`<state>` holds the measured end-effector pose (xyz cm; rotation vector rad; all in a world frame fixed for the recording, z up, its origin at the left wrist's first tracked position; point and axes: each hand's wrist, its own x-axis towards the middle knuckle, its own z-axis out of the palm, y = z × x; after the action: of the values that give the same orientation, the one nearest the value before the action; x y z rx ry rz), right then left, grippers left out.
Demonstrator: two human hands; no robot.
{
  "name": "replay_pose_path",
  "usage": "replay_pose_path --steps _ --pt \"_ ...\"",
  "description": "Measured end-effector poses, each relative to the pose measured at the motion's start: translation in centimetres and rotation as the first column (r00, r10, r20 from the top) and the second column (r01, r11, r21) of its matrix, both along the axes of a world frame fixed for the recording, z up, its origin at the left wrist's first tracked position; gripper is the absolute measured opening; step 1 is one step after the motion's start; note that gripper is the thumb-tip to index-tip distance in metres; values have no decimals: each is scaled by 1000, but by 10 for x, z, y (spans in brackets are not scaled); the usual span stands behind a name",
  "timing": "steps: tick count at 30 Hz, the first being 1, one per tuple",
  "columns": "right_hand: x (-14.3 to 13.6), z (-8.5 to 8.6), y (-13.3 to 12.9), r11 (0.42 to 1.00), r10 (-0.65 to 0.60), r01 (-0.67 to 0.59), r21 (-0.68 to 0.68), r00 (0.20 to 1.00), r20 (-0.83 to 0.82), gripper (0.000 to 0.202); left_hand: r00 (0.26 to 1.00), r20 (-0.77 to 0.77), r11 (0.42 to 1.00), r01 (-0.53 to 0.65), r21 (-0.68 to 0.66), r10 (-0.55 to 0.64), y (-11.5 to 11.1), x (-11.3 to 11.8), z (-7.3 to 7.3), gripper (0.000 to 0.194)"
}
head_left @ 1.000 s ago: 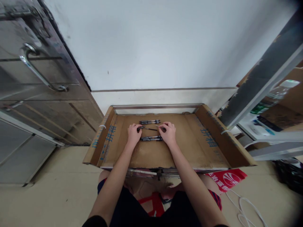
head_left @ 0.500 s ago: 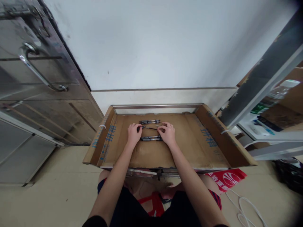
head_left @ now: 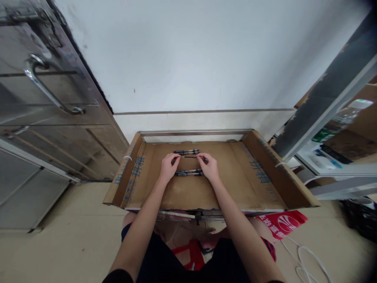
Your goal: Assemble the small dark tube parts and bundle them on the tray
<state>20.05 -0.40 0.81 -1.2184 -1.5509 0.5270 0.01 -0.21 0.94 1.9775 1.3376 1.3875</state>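
A thin dark pen refill (head_left: 189, 157) spans the gap between my two hands. Its left end is pinched by my left hand (head_left: 170, 166), its right end by my right hand (head_left: 208, 165). Just beyond the hands, pens (head_left: 186, 151) lie side by side on the cardboard. Nearer to me, another group of clear-barrelled pens (head_left: 188, 172) with dark caps lies between the wrists. Both groups rest in a shallow cardboard tray (head_left: 235, 188). Small parts inside my fingers are too small to tell.
The tray has raised cardboard sides at left and right. A metal door with a handle (head_left: 55, 92) stands at the left. On the right, a shelf holds a plastic bottle (head_left: 338, 120). A red printed sheet (head_left: 284, 224) and white cable (head_left: 306, 255) are below the tray's right side.
The dark refill, slanted before, is now level between my hands, and both hands grip its ends. A pale thin piece by my right fingers no longer shows.
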Motion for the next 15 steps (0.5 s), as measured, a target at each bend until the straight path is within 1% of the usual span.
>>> replay_pose_path --steps 4,7,9,12,15 --pt "-1 -1 3 991 55 -85 -106 965 -256 23 998 64 999 9 -53 -6 1 1 -2 20" --pt "0 -4 7 990 31 -83 -118 921 -388 26 991 137 996 9 -89 4 2 1 -3 24" --pt "1 -6 9 991 13 -68 -114 902 -432 28 986 168 995 2 -102 15 2 0 -4 27" --pt "2 -9 11 991 1 -60 -118 892 -452 28 982 186 992 -12 -122 35 2 -1 -4 32" --pt "3 -11 12 990 -1 -65 -125 884 -467 27 978 207 990 -8 -140 38 3 -1 -4 31"
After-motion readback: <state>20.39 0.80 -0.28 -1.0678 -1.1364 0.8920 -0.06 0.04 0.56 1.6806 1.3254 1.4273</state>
